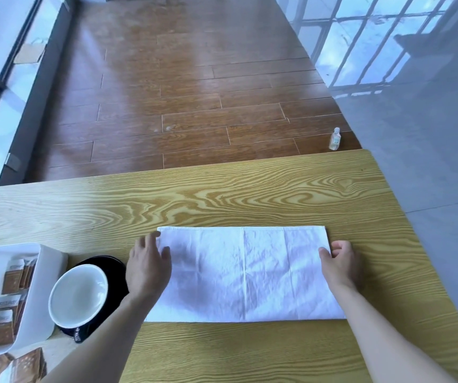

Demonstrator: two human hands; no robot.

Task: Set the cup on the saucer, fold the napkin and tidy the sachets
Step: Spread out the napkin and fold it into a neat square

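Note:
A white napkin (pixel 245 273) lies flat on the wooden table (pixel 222 194) as a wide rectangle with a crease down its middle. My left hand (pixel 147 268) rests on its left edge, fingers spread. At the right edge, my right hand (pixel 339 261) has its fingertips on the cloth; whether it pinches the cloth I cannot tell. A cup (pixel 78 295), white inside and dark outside, stands on a black saucer (pixel 113 268) left of the napkin. Brown sachets (pixel 8 299) stand in a white tray (pixel 48 275) at the far left. More sachets (pixel 9 366) lie loose in front of the tray.
The table's far edge runs across the middle of the view, with a wooden floor beyond it. A small clear bottle (pixel 335 139) stands on the floor past the far right corner. The table's right edge slants down beside grey tiles.

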